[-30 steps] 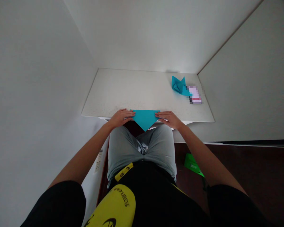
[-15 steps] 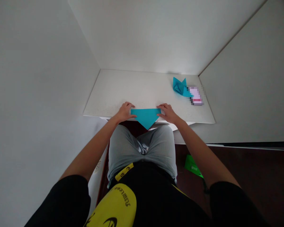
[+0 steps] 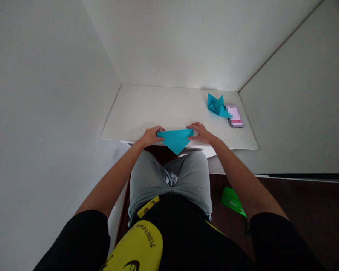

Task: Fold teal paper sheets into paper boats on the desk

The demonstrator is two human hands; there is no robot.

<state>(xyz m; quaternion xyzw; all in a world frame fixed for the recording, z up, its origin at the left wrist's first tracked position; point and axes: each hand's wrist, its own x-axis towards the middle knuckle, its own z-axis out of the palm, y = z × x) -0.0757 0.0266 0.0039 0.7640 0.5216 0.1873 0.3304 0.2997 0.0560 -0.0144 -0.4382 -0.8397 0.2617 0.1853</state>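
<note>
A blue sheet of paper (image 3: 176,140), folded into a triangle, lies at the front edge of the white table, its point hanging over the edge towards my lap. My left hand (image 3: 152,136) pinches its left corner between thumb and fingers. At the opposite corner, my right hand (image 3: 200,133) holds the paper with thumb below and fingers along the top edge. The paper's top edge slopes slightly, and its left end looks lifted or bent.
A folded blue paper figure (image 3: 215,105) stands at the table's back right, beside a blurred pinkish phone-like object (image 3: 235,116). White walls enclose the white table (image 3: 147,103) at the back and sides. Something green (image 3: 232,200) lies on the dark floor to the right.
My left fingers have closed further over the left corner, and the paper's top edge has gone from straight to slightly bent. The right hand keeps its hold. The view has shifted slightly.
</note>
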